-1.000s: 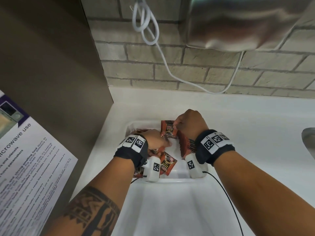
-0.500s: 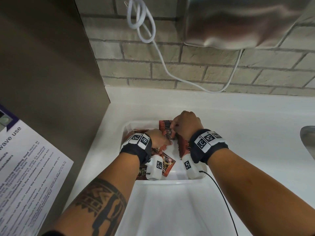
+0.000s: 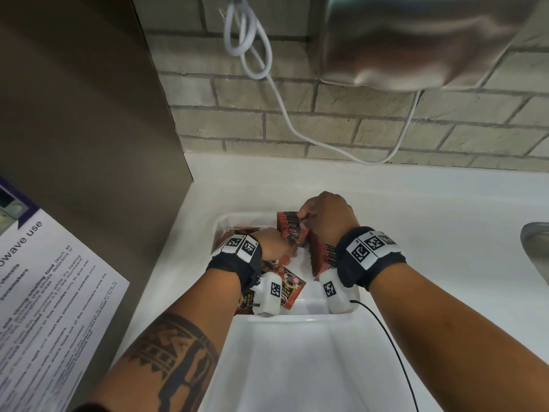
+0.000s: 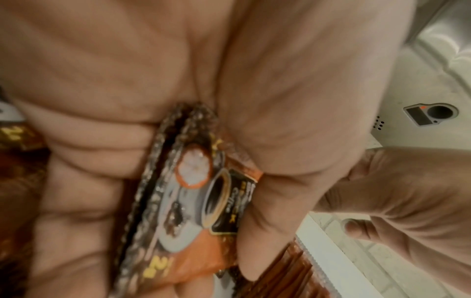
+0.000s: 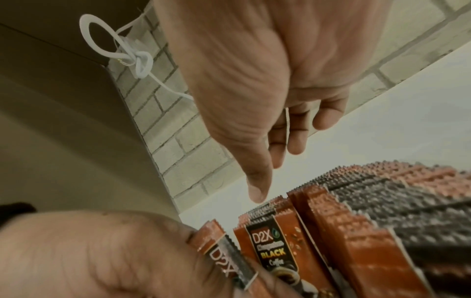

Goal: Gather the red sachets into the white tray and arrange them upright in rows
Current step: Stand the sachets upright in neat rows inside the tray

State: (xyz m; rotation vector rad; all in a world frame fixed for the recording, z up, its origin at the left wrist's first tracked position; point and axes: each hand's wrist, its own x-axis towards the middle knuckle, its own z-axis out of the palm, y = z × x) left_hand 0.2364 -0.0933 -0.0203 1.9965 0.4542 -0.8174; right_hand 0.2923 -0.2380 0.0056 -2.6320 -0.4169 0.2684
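Observation:
A white tray [image 3: 221,222] on the counter holds red D2X sachets. Several stand upright in a row [image 3: 324,253] along its right side, seen close in the right wrist view [image 5: 356,231]. Loose sachets [image 3: 292,285] lie flat near the front. My left hand [image 3: 279,245] is in the tray and grips a couple of sachets [image 4: 193,191] between thumb and fingers, right beside the row's front sachet [image 5: 270,248]. My right hand [image 3: 309,217] hovers at the row's far end. Its thumb tip [image 5: 257,193] touches the top edges, and the fingers hold nothing.
A grey cabinet side [image 3: 89,129] with a microwave notice [image 3: 44,292] stands close on the left. Behind are a brick wall, a white cable [image 3: 282,114] and a steel appliance [image 3: 416,40]. A second white tray shape [image 3: 297,367] lies in front, a sink edge [image 3: 537,248] at right.
My left hand has edged slightly right toward the upright row with its sachets. The right hand has stayed at the row's far end.

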